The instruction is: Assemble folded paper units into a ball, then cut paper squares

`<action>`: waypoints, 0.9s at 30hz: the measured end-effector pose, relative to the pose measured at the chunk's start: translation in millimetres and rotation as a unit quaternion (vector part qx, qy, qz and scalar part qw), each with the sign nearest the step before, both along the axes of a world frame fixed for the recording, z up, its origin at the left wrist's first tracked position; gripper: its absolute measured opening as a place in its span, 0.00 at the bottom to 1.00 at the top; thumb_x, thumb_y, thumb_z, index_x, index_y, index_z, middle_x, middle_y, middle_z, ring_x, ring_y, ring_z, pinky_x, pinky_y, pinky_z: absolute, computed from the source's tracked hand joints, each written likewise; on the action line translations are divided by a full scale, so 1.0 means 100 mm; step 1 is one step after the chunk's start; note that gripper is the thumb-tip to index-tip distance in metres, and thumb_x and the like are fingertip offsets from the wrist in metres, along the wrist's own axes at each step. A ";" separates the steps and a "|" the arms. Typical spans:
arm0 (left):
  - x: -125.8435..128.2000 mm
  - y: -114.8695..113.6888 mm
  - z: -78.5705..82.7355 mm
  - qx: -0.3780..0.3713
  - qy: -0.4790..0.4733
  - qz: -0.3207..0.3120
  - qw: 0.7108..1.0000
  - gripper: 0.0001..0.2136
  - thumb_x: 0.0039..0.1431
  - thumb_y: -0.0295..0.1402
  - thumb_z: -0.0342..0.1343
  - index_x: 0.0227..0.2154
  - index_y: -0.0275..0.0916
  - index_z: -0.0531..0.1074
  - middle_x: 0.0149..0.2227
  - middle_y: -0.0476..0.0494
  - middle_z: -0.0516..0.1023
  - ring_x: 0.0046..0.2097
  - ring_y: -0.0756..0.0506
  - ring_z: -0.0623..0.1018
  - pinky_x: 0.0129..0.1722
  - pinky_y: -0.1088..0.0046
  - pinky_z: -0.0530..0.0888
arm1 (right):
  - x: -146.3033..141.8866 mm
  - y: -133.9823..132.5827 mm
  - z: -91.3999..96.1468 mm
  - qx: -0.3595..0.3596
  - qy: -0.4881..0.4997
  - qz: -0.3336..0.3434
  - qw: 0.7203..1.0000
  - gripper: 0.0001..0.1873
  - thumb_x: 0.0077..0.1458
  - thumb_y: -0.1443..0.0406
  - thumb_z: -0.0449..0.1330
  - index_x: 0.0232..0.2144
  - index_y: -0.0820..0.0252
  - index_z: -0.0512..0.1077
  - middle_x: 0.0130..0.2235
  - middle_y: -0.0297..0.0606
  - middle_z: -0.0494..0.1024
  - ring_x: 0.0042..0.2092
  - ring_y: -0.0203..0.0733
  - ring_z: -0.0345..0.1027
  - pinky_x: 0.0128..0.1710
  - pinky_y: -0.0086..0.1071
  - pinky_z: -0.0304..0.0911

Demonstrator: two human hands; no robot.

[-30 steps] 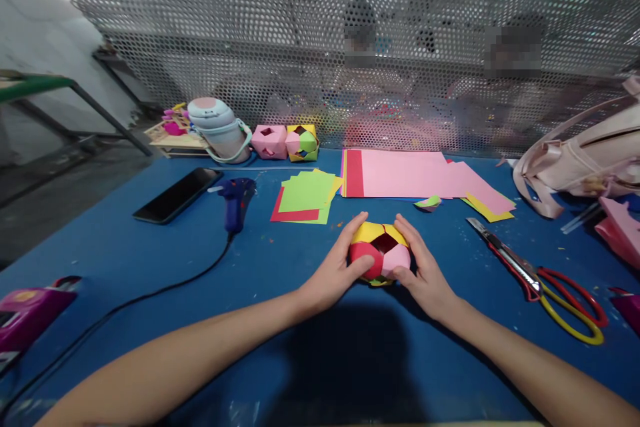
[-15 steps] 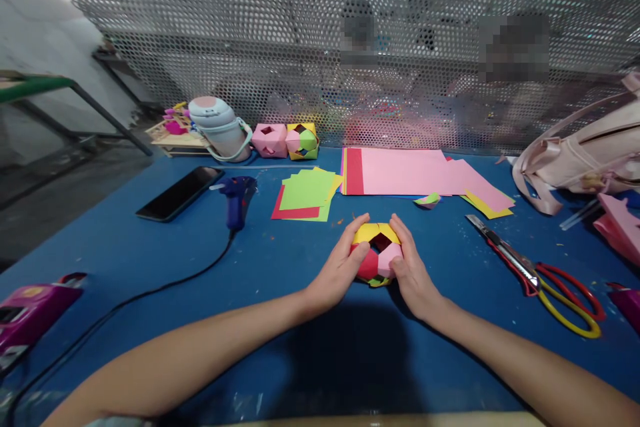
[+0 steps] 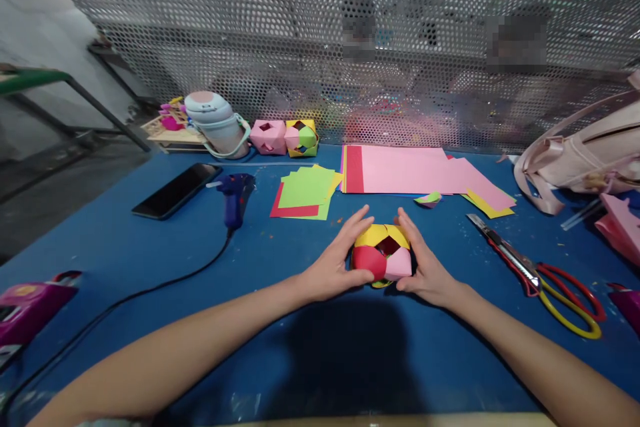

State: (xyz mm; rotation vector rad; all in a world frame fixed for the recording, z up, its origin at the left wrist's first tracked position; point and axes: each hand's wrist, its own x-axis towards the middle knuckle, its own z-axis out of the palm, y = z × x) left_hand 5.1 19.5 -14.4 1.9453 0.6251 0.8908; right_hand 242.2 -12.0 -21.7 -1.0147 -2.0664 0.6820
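A folded paper ball (image 3: 382, 255) in yellow, red, pink and green, with diamond-shaped gaps, sits at the middle of the blue table. My left hand (image 3: 340, 259) is curved against its left side, the thumb along the red face at the front. Against the right side rests my right hand (image 3: 429, 264), thumb low by the pink face and fingers pointing up and away. Together they grip the ball between them. Beyond it lie a stack of green, yellow and red paper squares (image 3: 306, 191) and a small folded green and pink piece (image 3: 429, 199).
A blue glue gun (image 3: 235, 199) trails a black cord on the left, near a phone (image 3: 175, 192). Pink sheets (image 3: 400, 170), finished paper balls (image 3: 269, 137) and a bottle (image 3: 217, 125) line the back. A cutter (image 3: 505, 252), scissors (image 3: 570, 300) and a bag (image 3: 585, 147) are at right.
My thumbs have slid lower and my fingers have spread a little wider around the ball. More of its red and pink front shows, and it sits slightly farther right.
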 end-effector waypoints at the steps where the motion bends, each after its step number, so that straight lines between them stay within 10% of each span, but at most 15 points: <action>1: 0.01 0.00 0.00 -0.001 0.012 -0.004 1.000 0.37 0.56 0.55 0.54 0.64 0.47 0.51 0.70 0.38 0.40 0.70 0.36 0.43 0.66 0.52 0.46 | -0.02 0.01 -0.01 0.000 -0.006 0.001 1.000 0.52 0.50 0.37 0.53 0.68 0.46 0.36 0.70 0.42 0.35 0.69 0.53 0.33 0.64 0.55 0.42; 10: 0.06 -0.05 0.12 -0.059 0.007 0.046 0.997 0.33 0.61 0.57 0.44 0.63 0.41 0.56 0.67 0.38 0.54 0.67 0.38 0.53 0.67 0.59 0.48 | -0.28 -0.07 0.12 -0.077 0.019 -0.084 0.993 0.46 0.57 0.40 0.46 0.68 0.54 0.39 0.70 0.44 0.36 0.70 0.49 0.29 0.66 0.51 0.36; 16: 0.16 -0.04 0.30 -0.281 -0.118 0.127 0.944 0.28 0.62 0.54 0.44 0.58 0.43 0.63 0.58 0.41 0.69 0.58 0.38 0.69 0.59 0.58 0.64 | -0.27 -0.12 0.45 -0.154 0.079 -0.124 0.977 0.39 0.60 0.41 0.40 0.66 0.52 0.49 0.70 0.40 0.42 0.69 0.47 0.34 0.66 0.51 0.36; 21: 0.22 -0.05 0.42 -0.455 -0.198 0.150 0.855 0.26 0.61 0.54 0.48 0.53 0.41 0.67 0.51 0.41 0.76 0.50 0.41 0.76 0.46 0.67 0.73 | -0.22 -0.15 0.39 -0.072 0.061 -0.108 0.990 0.35 0.62 0.44 0.45 0.66 0.50 0.50 0.69 0.39 0.46 0.69 0.48 0.39 0.66 0.51 0.39; 27: 0.20 -0.04 0.34 -0.473 -0.187 0.147 0.848 0.27 0.58 0.56 0.49 0.49 0.40 0.70 0.45 0.42 0.78 0.43 0.43 0.78 0.40 0.70 0.74 | -0.27 -0.16 0.28 -0.024 0.038 -0.087 0.995 0.29 0.65 0.51 0.46 0.66 0.46 0.50 0.68 0.36 0.52 0.68 0.45 0.44 0.66 0.48 0.43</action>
